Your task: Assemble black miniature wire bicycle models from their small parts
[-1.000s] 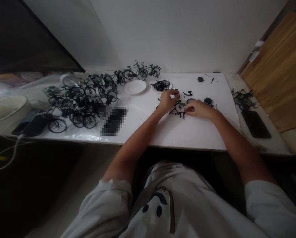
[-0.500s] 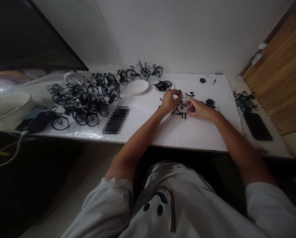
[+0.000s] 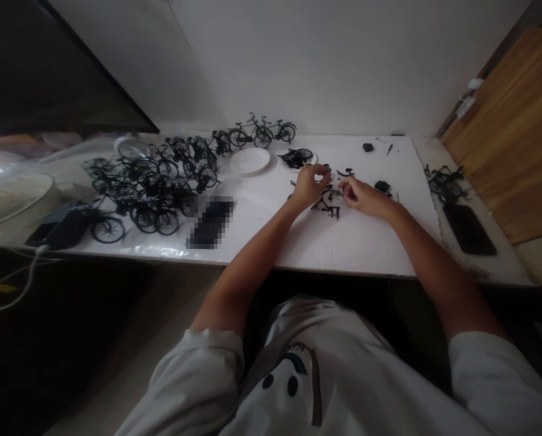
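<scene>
My left hand (image 3: 312,184) is raised a little over the white board, thumb and forefinger pinched at a small dark piece (image 3: 326,166) too small to name. Just right of it, my right hand (image 3: 360,197) has its fingers curled together; whatever they hold, if anything, is hidden. Between and below both hands lie black model bicycle parts (image 3: 330,211), partly covered by the fingers. A small curved black part (image 3: 346,173) rests beyond the right hand. Beside that hand's back sits a dark green piece (image 3: 382,186).
Many small model bicycles (image 3: 157,181) crowd the left side. Two white plates stand behind: a bare one (image 3: 251,161) and one under black bicycle parts (image 3: 298,158). A black block (image 3: 367,147) lies at the back right. A dark phone-like slab (image 3: 469,230) lies at the right.
The view has shifted slightly. My right fingers have moved a little at their tips; my left hand keeps its pinch in nearly the same place.
</scene>
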The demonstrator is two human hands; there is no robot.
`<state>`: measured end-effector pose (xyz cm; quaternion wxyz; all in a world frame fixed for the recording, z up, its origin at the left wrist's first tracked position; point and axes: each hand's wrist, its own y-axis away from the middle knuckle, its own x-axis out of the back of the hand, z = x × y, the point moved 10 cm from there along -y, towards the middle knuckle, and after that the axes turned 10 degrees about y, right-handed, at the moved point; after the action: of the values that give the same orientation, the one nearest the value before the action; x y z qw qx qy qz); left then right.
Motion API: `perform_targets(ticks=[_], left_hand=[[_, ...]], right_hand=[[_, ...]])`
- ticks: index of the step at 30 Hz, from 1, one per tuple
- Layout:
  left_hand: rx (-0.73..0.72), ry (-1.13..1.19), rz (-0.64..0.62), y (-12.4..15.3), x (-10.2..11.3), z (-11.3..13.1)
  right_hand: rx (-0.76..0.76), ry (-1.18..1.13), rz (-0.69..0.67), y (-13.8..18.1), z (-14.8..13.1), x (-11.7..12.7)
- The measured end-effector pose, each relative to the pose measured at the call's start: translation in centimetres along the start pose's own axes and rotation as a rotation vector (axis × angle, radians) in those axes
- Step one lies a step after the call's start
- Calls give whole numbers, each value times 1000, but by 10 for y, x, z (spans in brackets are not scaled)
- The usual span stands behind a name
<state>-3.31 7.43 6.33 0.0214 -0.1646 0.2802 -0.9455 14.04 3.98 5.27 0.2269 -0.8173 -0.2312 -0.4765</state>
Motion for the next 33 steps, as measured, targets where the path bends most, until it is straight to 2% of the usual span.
perform_targets(ticks=[3, 8, 11, 18, 23, 29, 33], left_hand=[[27, 67, 12, -1, 2, -3], [115, 205, 93, -3, 8, -13], [147, 317, 56, -3, 1, -15], [164, 563, -128, 6, -25, 1], [141, 556, -176, 9, -26, 17], [125, 624, -238, 12, -31, 24], [151, 616, -227, 13, -33, 22]], right_hand=[[15, -30, 105, -2, -4, 10], [48, -121, 399, 0, -10, 36], [62, -189, 474, 1, -13, 41], [-9, -297, 480, -1, -9, 39], [-18, -328, 466, -5, -4, 34], [-20, -366, 467, -7, 1, 31], [-43, -381, 520, -5, 6, 37]])
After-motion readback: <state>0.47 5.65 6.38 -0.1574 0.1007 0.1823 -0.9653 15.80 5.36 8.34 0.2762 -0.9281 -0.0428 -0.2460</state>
